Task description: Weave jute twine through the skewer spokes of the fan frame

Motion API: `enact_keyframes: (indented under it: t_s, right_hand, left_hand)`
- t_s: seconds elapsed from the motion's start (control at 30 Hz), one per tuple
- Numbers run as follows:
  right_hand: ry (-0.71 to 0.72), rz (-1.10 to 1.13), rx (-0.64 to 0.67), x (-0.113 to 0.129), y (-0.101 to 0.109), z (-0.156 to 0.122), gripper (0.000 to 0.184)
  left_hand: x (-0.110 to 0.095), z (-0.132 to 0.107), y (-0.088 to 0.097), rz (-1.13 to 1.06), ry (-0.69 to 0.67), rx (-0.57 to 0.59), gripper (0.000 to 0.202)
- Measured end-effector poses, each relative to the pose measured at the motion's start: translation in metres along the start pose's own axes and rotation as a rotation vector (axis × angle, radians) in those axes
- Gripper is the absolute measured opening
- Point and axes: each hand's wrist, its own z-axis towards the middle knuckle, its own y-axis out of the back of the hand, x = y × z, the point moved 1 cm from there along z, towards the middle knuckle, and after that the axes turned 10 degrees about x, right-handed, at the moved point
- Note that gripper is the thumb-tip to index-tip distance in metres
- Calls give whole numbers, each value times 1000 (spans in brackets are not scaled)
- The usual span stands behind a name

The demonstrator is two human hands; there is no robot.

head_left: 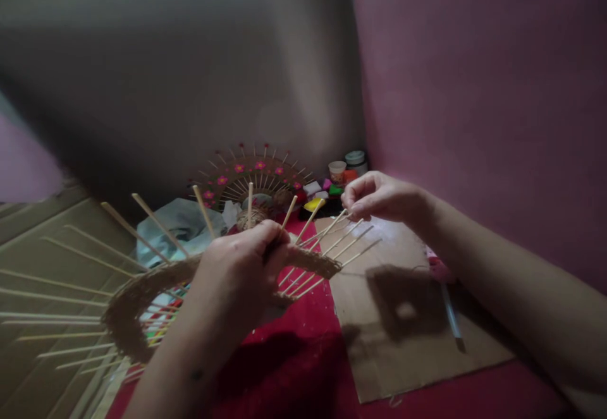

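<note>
A round woven ring of brown twine (137, 296) with several thin wooden sticks (85, 255) radiating from it is held up over a red cloth (303, 356). My left hand (241, 273) is closed around the ring's near rim, thumb pressed on the weave. My right hand (379, 196) hovers at the right end of the sticks, fingers pinched together on something I cannot make out, perhaps a thin strand.
A finished stick-and-twine piece with pink flowers (251, 176) leans against the back wall. Small paint pots and coloured blocks (339, 179) sit in the corner. A cardboard sheet (403, 318) with a brush (450, 315) lies at right. A pale cloth (183, 223) lies behind.
</note>
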Motion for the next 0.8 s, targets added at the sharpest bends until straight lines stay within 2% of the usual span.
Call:
enact_keyframes:
  t_s: [0.1, 0.37, 0.47, 0.67, 0.8]
  right_hand:
    - [66, 59, 14, 4, 1, -4, 14]
    - [26, 40, 91, -1, 4, -6, 24]
    - [19, 16, 119, -2, 3, -6, 24]
    - [66, 66, -46, 2, 0, -5, 27]
    - [63, 10, 33, 5, -1, -5, 27]
  left_hand:
    - [2, 0, 0, 17, 8, -11, 16]
    - [-3, -5, 6, 3, 44, -54, 20]
    - [-6, -6, 9, 13, 65, -28, 22]
    - [-2, -4, 6, 32, 4, -36, 20]
    - [-2, -4, 6, 35, 30, -35, 20]
